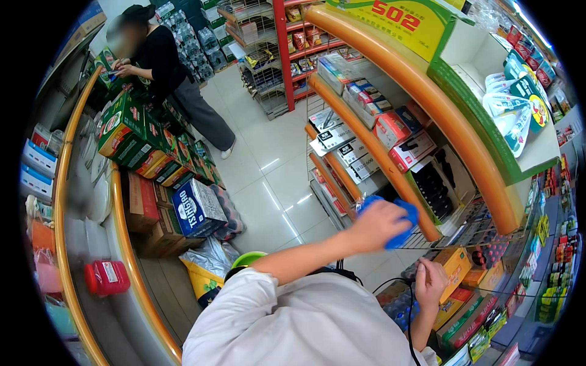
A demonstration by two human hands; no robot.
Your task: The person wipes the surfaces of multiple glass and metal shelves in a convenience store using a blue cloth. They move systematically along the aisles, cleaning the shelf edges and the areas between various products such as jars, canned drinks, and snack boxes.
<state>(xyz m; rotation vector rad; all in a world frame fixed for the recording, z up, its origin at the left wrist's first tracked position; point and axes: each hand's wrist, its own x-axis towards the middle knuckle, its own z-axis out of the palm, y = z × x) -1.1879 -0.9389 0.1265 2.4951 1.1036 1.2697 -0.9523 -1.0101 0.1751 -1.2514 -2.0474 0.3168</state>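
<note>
My left hand (pixel 377 226) is reached across to the orange-edged shelf rack and holds a blue cloth (pixel 405 224) against the end of a shelf edge (pixel 375 155). My right hand (pixel 430 279) is curled near my body, above boxed goods at the lower right; whether it holds anything cannot be told. A thin black cable (pixel 410 315) hangs beside my right wrist. On the rack stand white boxes (pixel 336 137), a red and white box (pixel 413 151) and a carton of black items (pixel 432 183).
A person (pixel 160 64) in dark clothes stands at the upper left by stacked green beer cartons (pixel 132 132). A Tsingtao carton (pixel 199 208) sits on the floor side. Left is an orange-railed shelf (pixel 121 238) with a red plastic jar (pixel 107 277). Orange boxes (pixel 453 270) lie at right.
</note>
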